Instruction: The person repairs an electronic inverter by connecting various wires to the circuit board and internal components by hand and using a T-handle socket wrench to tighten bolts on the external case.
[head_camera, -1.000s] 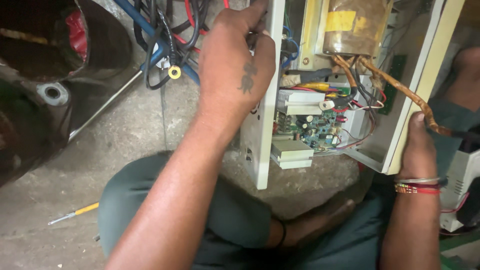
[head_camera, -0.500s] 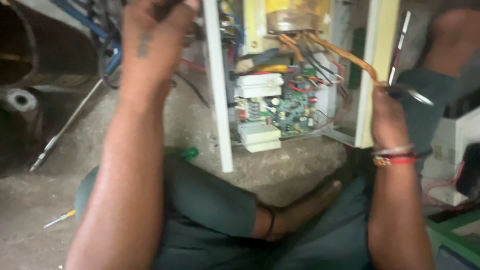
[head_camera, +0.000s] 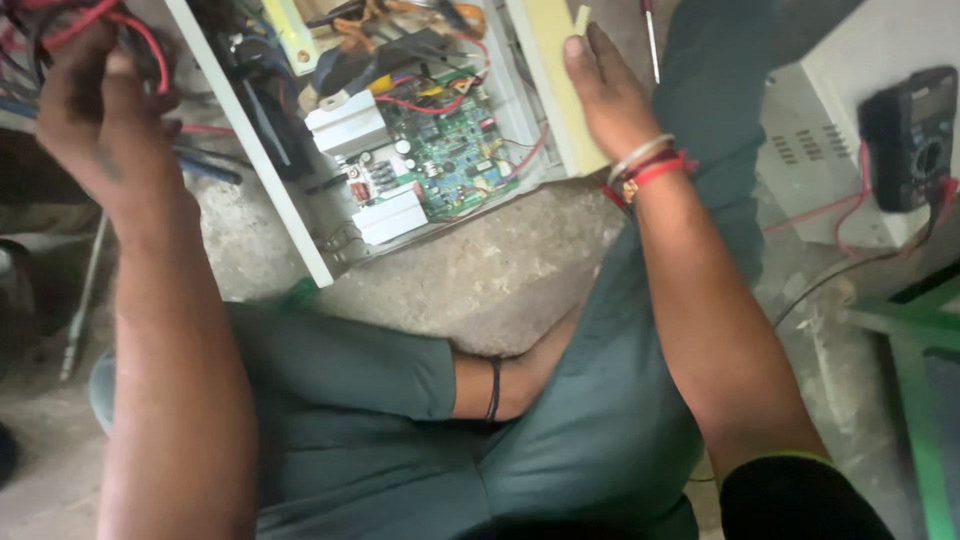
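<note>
An opened white metal electrical unit (head_camera: 300, 235) lies on the concrete floor, its green circuit board (head_camera: 450, 150) and coloured wiring exposed. My left hand (head_camera: 95, 110) is at the upper left, its fingers closed in a bundle of red and dark wires (head_camera: 120, 25). My right hand (head_camera: 600, 95), with red and white bands at the wrist, rests flat against the unit's cream right side panel (head_camera: 550, 80). I sit cross-legged in grey-green trousers behind the unit.
A screwdriver (head_camera: 650, 40) stands just right of the side panel. A black multimeter (head_camera: 905, 135) with red leads lies on a white casing (head_camera: 850, 110) at the right. A green frame (head_camera: 910, 350) is at the lower right. A metal rod (head_camera: 85, 290) lies at the left.
The view has swung so the unit sits further left and higher. My left hand moved from the unit's left wall out to the wire bundle. My right hand stays on the side panel.
</note>
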